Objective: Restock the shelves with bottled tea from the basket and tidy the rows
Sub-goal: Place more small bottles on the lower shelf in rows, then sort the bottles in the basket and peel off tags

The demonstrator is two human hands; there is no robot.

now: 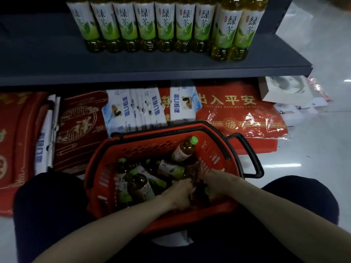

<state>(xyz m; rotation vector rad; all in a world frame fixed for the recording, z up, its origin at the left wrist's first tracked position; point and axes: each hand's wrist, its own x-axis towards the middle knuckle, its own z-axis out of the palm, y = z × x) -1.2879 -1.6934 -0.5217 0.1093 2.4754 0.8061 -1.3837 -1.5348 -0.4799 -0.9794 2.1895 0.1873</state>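
Bottles (146, 25) already line the shelf (57, 59), but the basket (214, 149) holds several more, with the left hand (180, 194) and right hand (221, 182) gripping some.

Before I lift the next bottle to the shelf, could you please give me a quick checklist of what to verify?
1. Tea bottles left in the basket: ok, several lie inside.
2. Free room on the shelf: ok, bare board left of the row.
3. Row straight: not ok, the two right-end bottles stand forward of the rest.
4. Labels facing front: ok.
5. Grip of the left hand and right hand: cannot tell, both buried among bottles.
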